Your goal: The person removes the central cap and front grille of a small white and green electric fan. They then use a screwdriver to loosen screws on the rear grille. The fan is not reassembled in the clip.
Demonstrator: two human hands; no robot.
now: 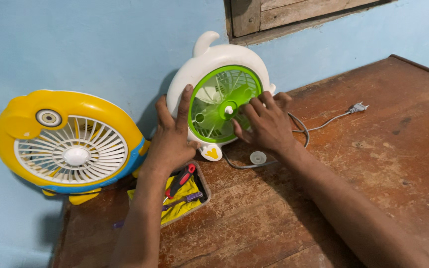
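A small white fan (209,62) shaped like an animal, with a green grille ring and green blades (220,104), stands upright on a worn wooden table (373,149) against the blue wall. My left hand (172,134) grips its white left rim, fingers spread up along the housing. My right hand (266,124) rests on the right side of the green front, fingertips on the blade area near the white hub. A small white round cap (258,158) lies on the table just below my right hand.
A yellow, white and blue fan (70,141) stands at the left. A small tray (202,186) holds a yellow cloth, a red-handled screwdriver (182,179) and a purple-handled tool (187,198). The grey cord runs right to a plug (358,106). A wooden window frame (274,20) is above.
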